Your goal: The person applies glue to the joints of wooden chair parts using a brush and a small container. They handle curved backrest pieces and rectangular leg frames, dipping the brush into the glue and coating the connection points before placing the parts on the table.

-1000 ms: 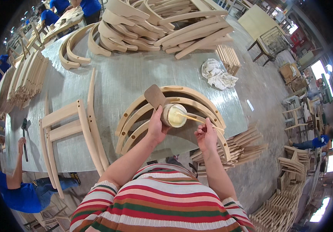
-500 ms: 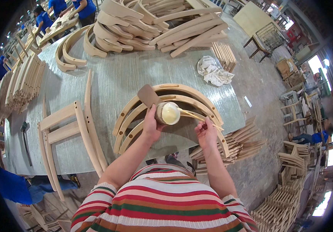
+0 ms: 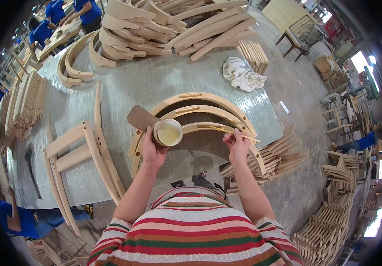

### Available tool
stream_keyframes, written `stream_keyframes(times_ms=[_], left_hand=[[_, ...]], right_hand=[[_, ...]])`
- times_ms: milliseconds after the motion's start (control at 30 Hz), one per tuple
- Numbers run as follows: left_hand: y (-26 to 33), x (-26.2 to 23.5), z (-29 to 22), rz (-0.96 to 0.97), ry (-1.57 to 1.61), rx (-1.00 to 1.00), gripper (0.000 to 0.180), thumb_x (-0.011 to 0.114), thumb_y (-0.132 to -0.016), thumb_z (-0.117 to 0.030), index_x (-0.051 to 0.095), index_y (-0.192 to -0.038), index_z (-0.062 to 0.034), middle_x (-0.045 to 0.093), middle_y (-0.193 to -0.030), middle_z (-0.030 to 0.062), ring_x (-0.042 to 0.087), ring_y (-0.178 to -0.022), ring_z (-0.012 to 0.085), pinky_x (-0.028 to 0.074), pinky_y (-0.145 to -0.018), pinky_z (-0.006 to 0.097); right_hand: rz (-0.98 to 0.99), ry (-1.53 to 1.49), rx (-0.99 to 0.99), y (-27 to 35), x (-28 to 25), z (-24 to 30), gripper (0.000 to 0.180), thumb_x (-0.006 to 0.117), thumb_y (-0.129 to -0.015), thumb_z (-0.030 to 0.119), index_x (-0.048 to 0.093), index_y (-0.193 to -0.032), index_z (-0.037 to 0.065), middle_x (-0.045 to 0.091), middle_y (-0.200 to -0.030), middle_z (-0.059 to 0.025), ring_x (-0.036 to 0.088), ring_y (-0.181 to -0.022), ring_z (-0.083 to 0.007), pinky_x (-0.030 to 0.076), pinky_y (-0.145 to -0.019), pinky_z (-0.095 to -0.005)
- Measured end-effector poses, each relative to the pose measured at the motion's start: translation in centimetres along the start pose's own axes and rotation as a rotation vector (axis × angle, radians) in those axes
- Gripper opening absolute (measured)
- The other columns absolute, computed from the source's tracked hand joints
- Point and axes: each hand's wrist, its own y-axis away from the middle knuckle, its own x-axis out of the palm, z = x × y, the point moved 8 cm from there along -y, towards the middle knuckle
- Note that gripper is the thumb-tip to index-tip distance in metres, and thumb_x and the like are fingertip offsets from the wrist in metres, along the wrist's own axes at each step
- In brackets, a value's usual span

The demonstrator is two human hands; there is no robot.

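My left hand [image 3: 152, 153] is wrapped round a round cup [image 3: 169, 133] of pale yellow, glue-like liquid. A flat brown paddle-shaped piece [image 3: 141, 118] sticks out beside the cup; how it is held is hidden. Pinched in my right hand [image 3: 237, 145] is a thin wooden stick [image 3: 221, 128]. Its far tip lies over the slot in the nearest of three curved wooden chair parts [image 3: 215, 98], which are nested as arcs on the table. Whether the tip touches the wood I cannot tell. The cup is above the arcs' left side.
A stack of curved wooden parts [image 3: 129, 26] fills the table's [image 3: 124, 88] far side. A crumpled white cloth [image 3: 243, 75] lies at the right. A chair frame [image 3: 78, 146] and a hammer [image 3: 32, 173] are at the left. Co-workers in blue [image 3: 84, 13] stand beyond.
My left hand has moved left with the cup, away from the stick. The stick has come out of the cup, and its tip is now over the nearest arc.
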Motion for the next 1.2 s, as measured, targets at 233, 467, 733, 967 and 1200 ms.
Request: stream_keyframes(times_ms=[233, 467, 733, 967, 1200], left_hand=[[0.3, 0.7, 0.0, -0.005, 0.016, -0.033, 0.04, 0.036, -0.098, -0.039, 0.049, -0.122, -0.0097, 0.057, -0.119, 0.0049, 0.057, -0.107, 0.0214, 0.048, -0.089, 0.041], [-0.2, 1.0, 0.3, 0.029, 0.003, -0.056, 0.042, 0.036, -0.097, -0.039, 0.05, -0.122, -0.0078, 0.057, -0.12, 0.0049, 0.056, -0.109, 0.0206, 0.046, -0.093, 0.038], [-0.7, 1.5, -1.6, 0.054, 0.041, -0.028, 0.044, 0.036, -0.097, -0.039, 0.049, -0.124, -0.0065, 0.056, -0.123, 0.0068, 0.054, -0.113, 0.0213, 0.044, -0.096, 0.039], [-2.3, 2.6, -2.6, 0.051, 0.051, -0.036, 0.045, 0.039, -0.097, -0.04, 0.05, -0.123, -0.0051, 0.057, -0.122, 0.0076, 0.056, -0.111, 0.0226, 0.046, -0.095, 0.039], [-4.4, 2.9, -3.4, 0.143, 0.065, -0.039, 0.048, 0.038, -0.097, -0.04, 0.048, -0.127, -0.0032, 0.054, -0.126, 0.0083, 0.053, -0.115, 0.0222, 0.043, -0.099, 0.037]], right_hand=[[-0.01, 0.136, -0.192, 0.4, -0.9, 3.9, 0.016, 0.055, -0.091, 0.014, 0.048, -0.08, 0.005, 0.06, -0.07, -0.0098, 0.061, -0.06, -0.0163, 0.054, -0.057, -0.0297], [0.256, 0.525, -0.407, 3.2, 6.4, 3.1, 0.02, 0.056, -0.091, 0.016, 0.054, -0.078, 0.001, 0.057, -0.068, -0.0035, 0.06, -0.063, -0.0102, 0.047, -0.057, -0.0242], [0.343, 1.136, -0.653, 4.1, 7.6, 7.6, 0.013, 0.06, -0.084, 0.011, 0.053, -0.079, 0.002, 0.054, -0.07, -0.0156, 0.056, -0.065, -0.0317, 0.044, -0.058, -0.0381], [0.44, 1.107, -0.666, 5.8, 11.4, 6.0, 0.011, 0.059, -0.085, 0.009, 0.056, -0.079, 0.001, 0.058, -0.069, -0.0115, 0.058, -0.062, -0.0219, 0.045, -0.058, -0.0313], [0.442, 1.176, -0.649, 6.2, 11.3, 7.5, 0.012, 0.06, -0.083, 0.005, 0.052, -0.076, 0.003, 0.055, -0.071, -0.0132, 0.057, -0.066, -0.031, 0.045, -0.057, -0.0354]])
